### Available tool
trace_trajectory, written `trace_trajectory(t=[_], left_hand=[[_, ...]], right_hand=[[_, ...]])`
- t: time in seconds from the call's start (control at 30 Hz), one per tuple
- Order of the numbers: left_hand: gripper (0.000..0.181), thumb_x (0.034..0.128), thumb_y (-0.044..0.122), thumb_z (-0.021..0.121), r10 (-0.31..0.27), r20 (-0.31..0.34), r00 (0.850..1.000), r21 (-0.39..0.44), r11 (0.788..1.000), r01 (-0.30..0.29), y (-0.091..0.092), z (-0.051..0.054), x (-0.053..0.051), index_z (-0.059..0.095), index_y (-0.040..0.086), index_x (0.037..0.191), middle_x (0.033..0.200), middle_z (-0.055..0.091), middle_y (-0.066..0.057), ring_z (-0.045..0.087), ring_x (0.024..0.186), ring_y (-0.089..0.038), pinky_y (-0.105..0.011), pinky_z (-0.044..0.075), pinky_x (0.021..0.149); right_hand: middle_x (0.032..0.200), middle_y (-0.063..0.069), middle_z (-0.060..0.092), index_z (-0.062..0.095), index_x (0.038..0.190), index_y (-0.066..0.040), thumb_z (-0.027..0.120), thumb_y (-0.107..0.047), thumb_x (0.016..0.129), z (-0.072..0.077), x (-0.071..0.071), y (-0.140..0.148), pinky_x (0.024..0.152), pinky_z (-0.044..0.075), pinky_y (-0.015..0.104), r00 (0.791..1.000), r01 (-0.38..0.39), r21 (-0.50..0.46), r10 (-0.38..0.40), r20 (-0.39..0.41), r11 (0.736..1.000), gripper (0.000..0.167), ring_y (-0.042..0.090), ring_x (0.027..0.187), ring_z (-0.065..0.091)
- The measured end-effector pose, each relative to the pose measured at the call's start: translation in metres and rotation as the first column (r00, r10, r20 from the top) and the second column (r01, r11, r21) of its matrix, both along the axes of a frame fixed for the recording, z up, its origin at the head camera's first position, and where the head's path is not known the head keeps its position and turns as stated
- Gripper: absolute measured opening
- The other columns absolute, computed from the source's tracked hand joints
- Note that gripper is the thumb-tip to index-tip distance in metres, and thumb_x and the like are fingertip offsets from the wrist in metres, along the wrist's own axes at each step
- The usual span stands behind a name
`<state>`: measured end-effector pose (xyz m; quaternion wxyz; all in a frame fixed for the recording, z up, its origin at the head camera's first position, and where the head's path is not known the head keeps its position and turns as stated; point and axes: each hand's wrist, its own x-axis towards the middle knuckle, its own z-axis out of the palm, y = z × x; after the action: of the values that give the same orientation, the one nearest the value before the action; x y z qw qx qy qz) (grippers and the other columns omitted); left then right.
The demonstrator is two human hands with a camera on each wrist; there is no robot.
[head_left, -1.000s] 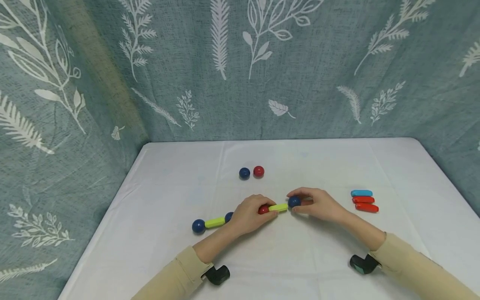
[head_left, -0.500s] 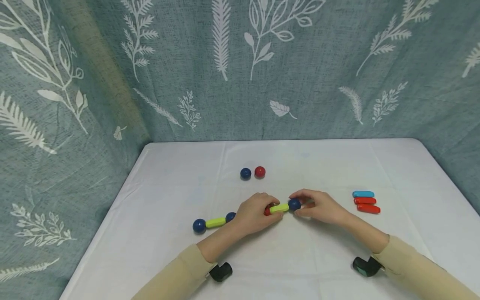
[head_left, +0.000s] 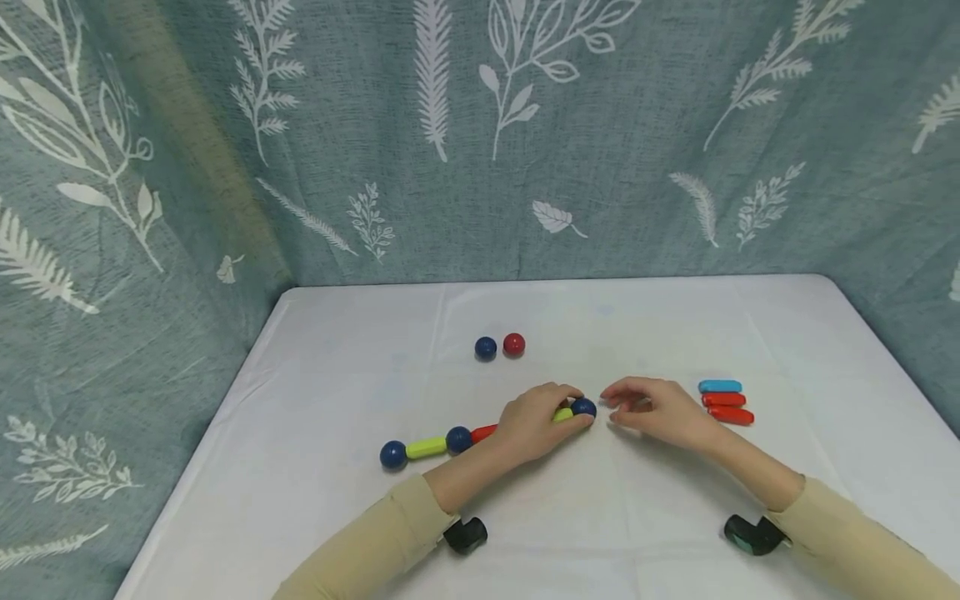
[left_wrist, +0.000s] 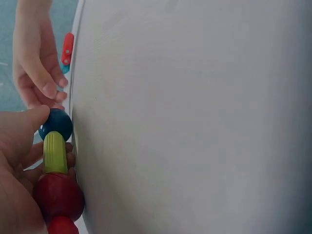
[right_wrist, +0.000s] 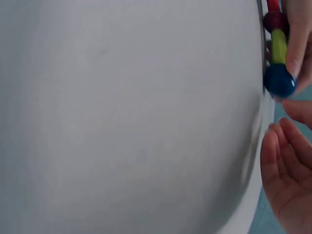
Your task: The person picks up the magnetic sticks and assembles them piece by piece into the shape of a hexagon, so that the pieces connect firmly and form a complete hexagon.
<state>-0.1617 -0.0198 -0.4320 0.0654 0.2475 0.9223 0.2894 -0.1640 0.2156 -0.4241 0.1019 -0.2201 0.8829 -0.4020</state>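
Note:
A chain of magnetic-looking balls and rods lies slantwise on the table. From its left end run a blue ball point(head_left: 393, 455), a yellow-green rod point(head_left: 426, 447), a second blue ball point(head_left: 459, 439) and a red rod point(head_left: 483, 432). A red ball point(left_wrist: 58, 197) and another yellow-green rod point(left_wrist: 55, 153) follow, mostly covered by my left hand in the head view. My left hand point(head_left: 534, 422) holds the blue ball point(head_left: 583, 407) at the right end between thumb and fingers. Just right of that ball, my right hand point(head_left: 663, 408) holds nothing, its fingers loosely bent.
Behind the chain, a loose blue ball point(head_left: 485, 348) and a loose red ball point(head_left: 513, 345) sit side by side. To the right lie a light blue rod point(head_left: 720, 386) and two red rods point(head_left: 730, 415). A patterned curtain point(head_left: 465, 208) hangs behind the white table point(head_left: 337, 350).
The right hand has let go of the end blue ball and drawn back to the right. My left hand has slid rightward along the chain onto that ball, uncovering the red rod.

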Motion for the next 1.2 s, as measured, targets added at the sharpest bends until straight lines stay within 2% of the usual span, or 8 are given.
trace_trajectory(t=[0.1, 0.2, 0.33, 0.43, 0.6, 0.8, 0.97, 1.2], left_hand=[[0.04, 0.094, 0.045, 0.062, 0.003, 0.005, 1.0, 0.001, 1.0, -0.003, -0.002, -0.001, 0.001, 0.064, 0.019, 0.125, 0.109, 0.066, 0.003, 0.057, 0.092, -0.01, -0.026, 0.048, 0.079], [0.04, 0.0934, 0.044, 0.063, 0.003, 0.005, 1.0, 0.009, 1.0, -0.003, -0.006, -0.001, 0.002, 0.065, 0.018, 0.124, 0.103, 0.065, 0.004, 0.056, 0.088, -0.009, -0.023, 0.047, 0.075], [0.039, 0.0925, 0.044, 0.065, 0.005, 0.01, 1.0, 0.02, 1.0, -0.005, -0.011, 0.0, 0.005, 0.066, 0.018, 0.122, 0.099, 0.064, 0.005, 0.055, 0.086, -0.009, -0.023, 0.046, 0.074], [0.038, 0.0923, 0.043, 0.065, 0.005, 0.014, 1.0, 0.029, 1.0, -0.006, -0.016, 0.0, 0.007, 0.066, 0.018, 0.122, 0.101, 0.064, 0.005, 0.055, 0.087, -0.009, -0.025, 0.047, 0.076], [0.038, 0.0923, 0.042, 0.065, -0.003, 0.01, 1.0, 0.042, 0.999, 0.002, -0.021, 0.0, 0.008, 0.066, 0.018, 0.122, 0.101, 0.065, 0.004, 0.055, 0.088, -0.01, -0.025, 0.047, 0.078], [0.038, 0.0919, 0.042, 0.066, -0.01, 0.008, 1.0, 0.048, 0.999, 0.009, -0.026, 0.0, 0.009, 0.067, 0.017, 0.121, 0.1, 0.065, 0.005, 0.055, 0.087, -0.009, -0.024, 0.047, 0.077], [0.038, 0.0917, 0.042, 0.066, -0.005, 0.015, 1.0, 0.05, 0.999, 0.004, -0.029, 0.0, 0.01, 0.067, 0.018, 0.121, 0.1, 0.065, 0.005, 0.055, 0.087, -0.009, -0.025, 0.047, 0.077], [0.037, 0.0919, 0.041, 0.066, -0.006, 0.018, 1.0, 0.057, 0.998, 0.005, -0.031, 0.0, 0.012, 0.067, 0.018, 0.121, 0.102, 0.066, 0.004, 0.056, 0.088, -0.009, -0.026, 0.047, 0.078]], right_hand=[[0.103, 0.003, 0.068, 0.069, 0.112, -0.007, 0.07, -0.01, 0.089, 0.006, 0.002, 0.015, 0.078, 0.053, 0.034, 0.987, 0.056, 0.083, -0.042, -0.158, 0.995, 0.023, 0.02, 0.091, 0.061], [0.109, 0.013, 0.067, 0.069, 0.11, -0.004, 0.069, -0.009, 0.089, 0.012, 0.001, 0.034, 0.083, 0.049, 0.048, 0.956, 0.168, 0.192, -0.113, -0.269, 0.967, 0.021, 0.033, 0.101, 0.059], [0.12, 0.026, 0.059, 0.068, 0.112, -0.001, 0.067, -0.016, 0.09, 0.018, 0.0, 0.057, 0.085, 0.042, 0.062, 0.942, 0.297, 0.326, -0.22, -0.253, 0.898, 0.026, 0.048, 0.114, 0.047], [0.121, 0.031, 0.054, 0.065, 0.113, 0.001, 0.067, -0.021, 0.09, 0.02, -0.002, 0.069, 0.081, 0.043, 0.064, 0.947, 0.313, 0.381, -0.254, -0.198, 0.87, 0.032, 0.051, 0.111, 0.046], [0.113, 0.03, 0.058, 0.064, 0.112, 0.005, 0.068, -0.018, 0.089, 0.016, -0.008, 0.073, 0.082, 0.047, 0.058, 0.958, 0.284, 0.356, -0.245, -0.151, 0.89, 0.033, 0.046, 0.102, 0.055], [0.101, 0.019, 0.064, 0.065, 0.109, 0.005, 0.067, -0.011, 0.089, 0.01, -0.015, 0.06, 0.078, 0.049, 0.05, 0.968, 0.232, 0.301, -0.189, -0.166, 0.925, 0.025, 0.035, 0.09, 0.06], [0.097, 0.011, 0.065, 0.067, 0.107, 0.002, 0.068, -0.008, 0.089, 0.005, -0.013, 0.041, 0.076, 0.05, 0.045, 0.972, 0.157, 0.248, -0.105, -0.209, 0.956, 0.021, 0.027, 0.086, 0.061], [0.099, 0.003, 0.066, 0.069, 0.107, -0.004, 0.073, -0.009, 0.087, 0.003, -0.005, 0.01, 0.079, 0.051, 0.04, 0.98, 0.064, 0.188, -0.027, -0.195, 0.98, 0.021, 0.019, 0.086, 0.06]])
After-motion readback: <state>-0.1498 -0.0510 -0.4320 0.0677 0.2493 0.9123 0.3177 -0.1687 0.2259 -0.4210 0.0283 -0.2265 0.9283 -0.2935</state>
